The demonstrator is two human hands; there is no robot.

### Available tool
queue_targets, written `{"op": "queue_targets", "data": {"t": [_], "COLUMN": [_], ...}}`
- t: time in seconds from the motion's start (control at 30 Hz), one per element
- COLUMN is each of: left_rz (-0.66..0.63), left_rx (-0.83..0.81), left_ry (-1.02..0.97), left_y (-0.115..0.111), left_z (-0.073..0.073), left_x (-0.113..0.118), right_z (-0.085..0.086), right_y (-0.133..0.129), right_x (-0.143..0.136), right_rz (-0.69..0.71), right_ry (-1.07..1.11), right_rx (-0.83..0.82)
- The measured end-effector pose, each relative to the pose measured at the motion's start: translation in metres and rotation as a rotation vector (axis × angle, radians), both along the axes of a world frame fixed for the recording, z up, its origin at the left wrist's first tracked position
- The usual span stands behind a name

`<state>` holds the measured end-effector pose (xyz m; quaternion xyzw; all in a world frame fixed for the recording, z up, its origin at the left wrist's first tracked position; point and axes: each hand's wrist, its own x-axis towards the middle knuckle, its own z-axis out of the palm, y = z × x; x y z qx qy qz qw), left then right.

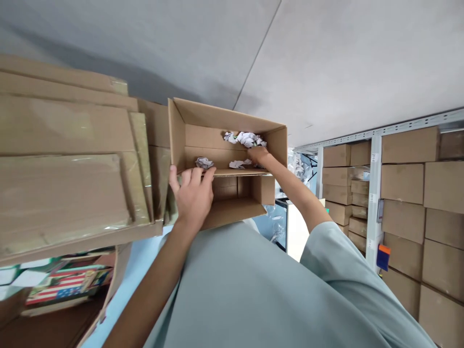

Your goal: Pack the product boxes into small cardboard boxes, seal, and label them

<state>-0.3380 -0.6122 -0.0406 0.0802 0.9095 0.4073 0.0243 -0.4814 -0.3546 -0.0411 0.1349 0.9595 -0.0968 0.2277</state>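
Observation:
An open cardboard box point(224, 113) stands before me, with balls of crumpled white paper point(250, 139) inside. More wads of crumpled paper lie along its near side, one grey-white wad point(204, 162) at the left. My left hand point(192, 195) grips the box's near rim, its fingertips hooked over the edge. Inside the box, at its right end, my right hand point(258, 154) is closed among the paper wads. Its fingertips are hidden, so what it holds cannot be made out. A second open cardboard box point(235, 209) sits just below the near rim, between the first box and my body.
Flattened cardboard boxes point(65, 193) are stacked at the left, close to my left hand. Below them, an open carton point(112, 285) holds colourful printed items. Shelving point(375, 183) with stacked cartons point(402, 183) runs along the right. Clear plastic wrap point(277, 227) hangs behind my right arm.

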Motion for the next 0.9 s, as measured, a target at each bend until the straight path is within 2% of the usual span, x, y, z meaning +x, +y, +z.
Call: {"op": "queue_targets", "data": {"t": [0.1,0.17,0.27,0.33,0.4,0.5,0.6,0.67,0.7,0.77,0.83,0.9], "left_rz": [-0.006,-0.01,-0.024,-0.035,-0.043,-0.044,-0.049,-0.06,-0.065,-0.063,-0.05,-0.036], "left_rx": [0.016,0.016,0.005,-0.004,-0.019,-0.029,-0.032,-0.047,-0.055,-0.065,-0.068,-0.074], "left_ry": [-0.007,-0.006,-0.009,-0.011,-0.008,-0.006,-0.002,0.001,0.003,0.004,0.003,-0.001], "left_y": [0.0,0.0,0.001,0.001,0.001,0.0,-0.001,-0.002,-0.002,-0.002,-0.002,-0.001], "left_z": [0.002,0.004,0.005,0.005,0.005,0.005,0.005,0.005,0.005,0.006,0.007,0.008], "left_x": [-0.003,-0.006,-0.01,-0.011,-0.011,-0.009,-0.008,-0.009,-0.009,-0.009,-0.009,-0.007], "right_z": [0.036,0.07,0.116,0.131,0.129,0.098,0.063,0.05,0.05,0.059,0.081,0.107], "right_y": [0.013,0.021,0.024,0.02,0.012,-0.003,-0.015,-0.02,-0.023,-0.028,-0.035,-0.04], "right_x": [0.007,0.027,0.086,0.134,0.176,0.21,0.208,0.198,0.193,0.185,0.176,0.159], "right_rz": [0.132,0.181,0.106,0.001,-0.088,-0.139,-0.076,-0.02,0.005,0.051,0.097,0.141], "right_ry": [-0.125,-0.037,0.222,0.32,0.327,0.218,0.039,-0.076,-0.131,-0.225,-0.256,-0.2], "right_rx": [-0.019,-0.049,-0.201,-0.334,-0.437,-0.451,-0.32,-0.196,-0.131,-0.019,0.037,0.036]}}
